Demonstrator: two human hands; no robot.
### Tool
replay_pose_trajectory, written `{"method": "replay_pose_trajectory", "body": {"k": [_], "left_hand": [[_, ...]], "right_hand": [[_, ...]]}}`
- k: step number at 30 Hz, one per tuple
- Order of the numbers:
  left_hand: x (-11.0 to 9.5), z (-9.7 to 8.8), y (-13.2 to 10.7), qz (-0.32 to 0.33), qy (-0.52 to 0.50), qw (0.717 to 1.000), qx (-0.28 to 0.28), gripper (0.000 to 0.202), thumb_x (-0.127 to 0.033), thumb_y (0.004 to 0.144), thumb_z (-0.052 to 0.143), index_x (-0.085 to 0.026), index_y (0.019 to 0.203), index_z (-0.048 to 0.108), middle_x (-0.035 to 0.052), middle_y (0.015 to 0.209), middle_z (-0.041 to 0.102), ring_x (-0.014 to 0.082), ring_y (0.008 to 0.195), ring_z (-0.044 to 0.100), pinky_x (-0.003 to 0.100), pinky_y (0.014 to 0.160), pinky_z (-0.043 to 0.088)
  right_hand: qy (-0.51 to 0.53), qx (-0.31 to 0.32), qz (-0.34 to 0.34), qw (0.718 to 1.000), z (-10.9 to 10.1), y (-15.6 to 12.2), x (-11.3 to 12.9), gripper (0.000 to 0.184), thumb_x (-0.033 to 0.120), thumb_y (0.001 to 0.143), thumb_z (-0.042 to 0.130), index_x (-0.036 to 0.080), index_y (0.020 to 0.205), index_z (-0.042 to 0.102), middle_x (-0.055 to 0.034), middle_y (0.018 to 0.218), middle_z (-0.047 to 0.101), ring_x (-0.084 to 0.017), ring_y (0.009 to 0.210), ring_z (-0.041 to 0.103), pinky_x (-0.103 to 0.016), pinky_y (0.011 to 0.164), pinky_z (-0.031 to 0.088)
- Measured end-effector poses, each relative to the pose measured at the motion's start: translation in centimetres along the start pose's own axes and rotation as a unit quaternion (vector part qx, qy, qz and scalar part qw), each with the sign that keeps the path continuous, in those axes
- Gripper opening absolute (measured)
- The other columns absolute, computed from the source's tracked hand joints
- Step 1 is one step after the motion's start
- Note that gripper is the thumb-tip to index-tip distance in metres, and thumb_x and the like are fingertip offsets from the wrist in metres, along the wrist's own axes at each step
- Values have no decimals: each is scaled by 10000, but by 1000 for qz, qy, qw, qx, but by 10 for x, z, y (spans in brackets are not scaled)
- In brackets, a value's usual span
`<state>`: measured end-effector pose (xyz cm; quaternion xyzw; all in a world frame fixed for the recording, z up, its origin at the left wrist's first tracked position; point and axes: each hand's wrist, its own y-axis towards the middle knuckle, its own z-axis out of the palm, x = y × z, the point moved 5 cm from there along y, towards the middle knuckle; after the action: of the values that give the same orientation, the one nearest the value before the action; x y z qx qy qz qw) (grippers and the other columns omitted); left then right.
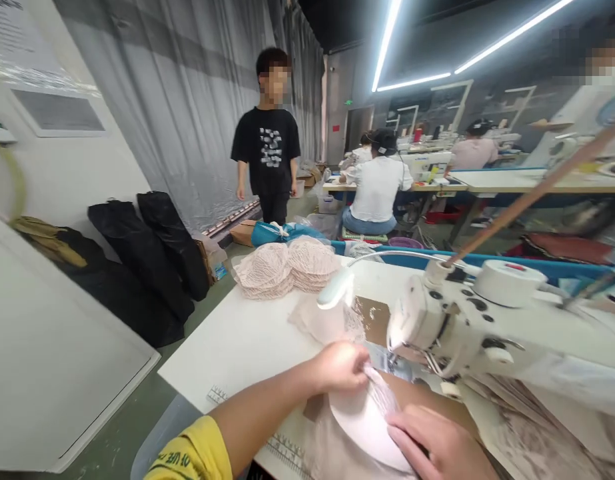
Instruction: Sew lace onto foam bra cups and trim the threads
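Observation:
A white moulded bra cup (360,420) with pale pink lace (382,393) along its edge lies tilted in front of the sewing machine (417,320). My left hand (340,367) is closed on the cup's far edge, pinching cup and lace together. At the near right side, my right hand (437,437) grips the lace edge between thumb and fingers; part of this grip is hidden. Beyond my left hand lies a loose piece of pale lace (312,317). Two stacks of lace cup pieces (264,270) stand side by side at the table's far edge.
A lit lamp (336,288) on a bent arm hangs over the white table (212,353). Bunched fabric (552,427) lies right of the machine. A person in a black T-shirt (270,150) stands beyond the table; other people sit at sewing machines behind.

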<state>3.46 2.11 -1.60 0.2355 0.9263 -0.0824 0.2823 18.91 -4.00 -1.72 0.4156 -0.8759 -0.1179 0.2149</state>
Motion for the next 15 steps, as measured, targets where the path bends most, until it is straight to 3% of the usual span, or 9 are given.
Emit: {"method": "replay_pose_trajectory", "body": {"k": [4, 8, 12, 15], "left_hand": [[6, -22, 1, -8, 32, 996, -81, 160, -11, 685, 482, -168, 716, 491, 5, 718, 551, 134, 654, 518, 214, 590, 403], [-8, -38, -12, 12, 67, 988, -136, 153, -46, 795, 411, -170, 776, 499, 41, 794, 558, 164, 742, 531, 260, 681, 430], [-31, -13, -25, 108, 104, 986, -74, 103, -132, 827, 473, -172, 779, 554, 49, 816, 617, 188, 795, 574, 288, 736, 467], [-38, 11, -27, 175, 150, 972, -47, 112, -191, 841, 511, -150, 896, 599, 88, 1015, 648, 221, 928, 586, 332, 831, 479]], "right_hand": [[8, 36, 40, 999, 2, -1, -2, 295, 289, 960, 398, 245, 829, 659, 4, 631, 575, -144, 614, 573, -242, 558, 408], [3, 65, 67, 996, 5, -3, -1, 283, 293, 958, 399, 231, 814, 635, 0, 651, 568, -149, 630, 559, -258, 570, 382], [7, 48, 93, 994, 5, -4, -3, 270, 303, 947, 412, 227, 757, 588, -2, 677, 579, -157, 648, 567, -270, 577, 392], [-23, 12, 129, 991, 5, -7, -12, 208, 308, 933, 431, 225, 824, 588, -17, 753, 616, -175, 699, 594, -292, 608, 437]]}}
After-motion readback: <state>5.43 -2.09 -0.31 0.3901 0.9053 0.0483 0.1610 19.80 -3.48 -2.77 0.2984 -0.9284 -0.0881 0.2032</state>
